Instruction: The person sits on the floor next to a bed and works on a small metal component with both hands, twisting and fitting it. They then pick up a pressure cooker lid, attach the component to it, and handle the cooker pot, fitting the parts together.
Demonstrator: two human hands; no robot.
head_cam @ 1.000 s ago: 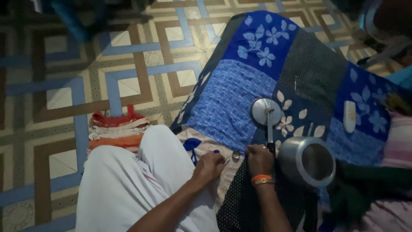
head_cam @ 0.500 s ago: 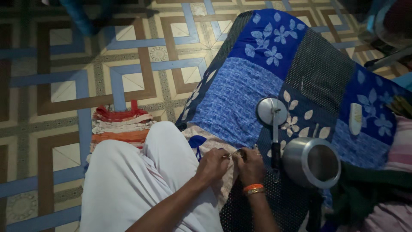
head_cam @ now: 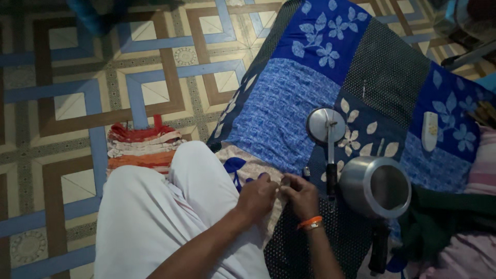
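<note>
Both hands pinching small item beside steel pot, on quilt.

Blue patchwork quilt spread over my patterned tile floor, flower and leaf prints all over it. A steel pot lies tipped on its side there, black handle toward me, its lid lying just beside it. Small white remote-shaped thing further right. Striped red-orange rag mat by my knee.
</note>
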